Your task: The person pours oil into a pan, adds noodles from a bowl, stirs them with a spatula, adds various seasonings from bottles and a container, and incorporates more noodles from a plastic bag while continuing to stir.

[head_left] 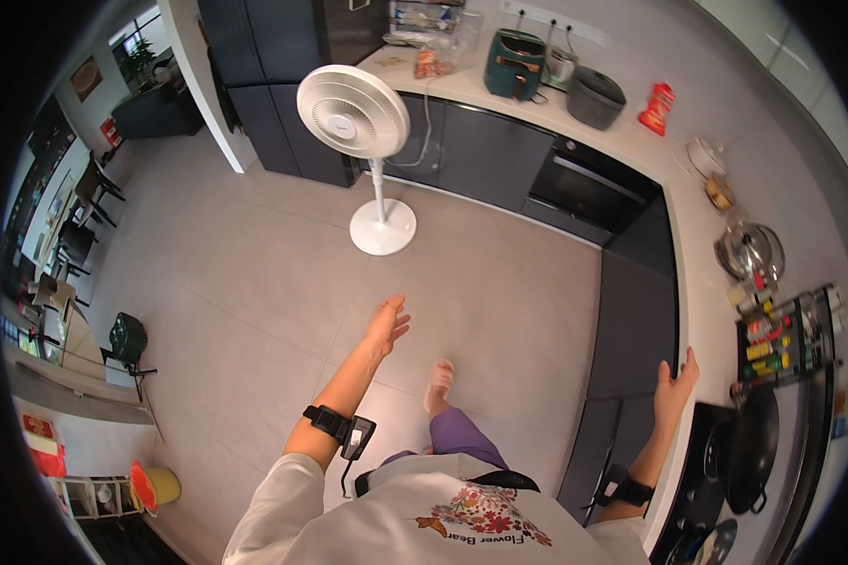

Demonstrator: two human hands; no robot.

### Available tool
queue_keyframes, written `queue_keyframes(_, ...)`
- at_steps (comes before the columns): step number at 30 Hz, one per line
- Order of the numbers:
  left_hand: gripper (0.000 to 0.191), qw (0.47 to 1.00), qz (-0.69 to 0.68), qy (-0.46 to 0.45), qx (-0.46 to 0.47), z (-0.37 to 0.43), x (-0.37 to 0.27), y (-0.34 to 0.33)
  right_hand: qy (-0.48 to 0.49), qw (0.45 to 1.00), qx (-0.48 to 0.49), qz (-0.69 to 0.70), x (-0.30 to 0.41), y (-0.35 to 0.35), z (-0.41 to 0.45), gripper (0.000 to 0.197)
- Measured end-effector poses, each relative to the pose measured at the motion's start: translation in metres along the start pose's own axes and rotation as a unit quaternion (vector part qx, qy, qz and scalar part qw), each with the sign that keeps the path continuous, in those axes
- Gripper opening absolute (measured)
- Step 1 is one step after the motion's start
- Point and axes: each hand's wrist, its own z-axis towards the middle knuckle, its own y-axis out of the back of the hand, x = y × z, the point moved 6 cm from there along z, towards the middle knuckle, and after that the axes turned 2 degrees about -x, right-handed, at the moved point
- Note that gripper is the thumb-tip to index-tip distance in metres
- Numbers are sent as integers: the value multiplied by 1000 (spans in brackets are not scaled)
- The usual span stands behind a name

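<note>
My left hand reaches out over the tiled floor with its fingers apart and nothing in it. Beyond it a white pedestal fan stands upright on a round base, apart from my hand. On the right, my right hand is raised beside the edge of the pale worktop, empty, with thumb and fingers spread; whether it touches the edge I cannot tell. A black wok sits on the black hob near my right forearm. Each forearm wears a black strap with a small device.
Dark cabinets and an oven line the worktop. On it stand a green air fryer, a grey lidded container, a steel pot and a rack of bottles. At left are a yellow bin and chairs.
</note>
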Motion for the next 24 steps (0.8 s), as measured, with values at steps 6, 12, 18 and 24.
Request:
queue_keyframes(6, 75, 992, 32, -107, -64, 109, -158, 30, 131, 985, 106, 38, 99, -214, 94, 53)
queue_keyframes(12, 77, 982, 17, -150, -110, 222, -301, 30, 167, 945, 253, 122, 243, -388, 175, 48)
queue_keyframes(18, 100, 896, 56, -378, -229, 356, -489, 46, 206, 909, 335, 135, 357, -476, 193, 46)
queue_keyframes(24, 125, 875, 153, -197, -415, 420, -604, 14, 184, 944, 257, 94, 371, -523, 236, 44)
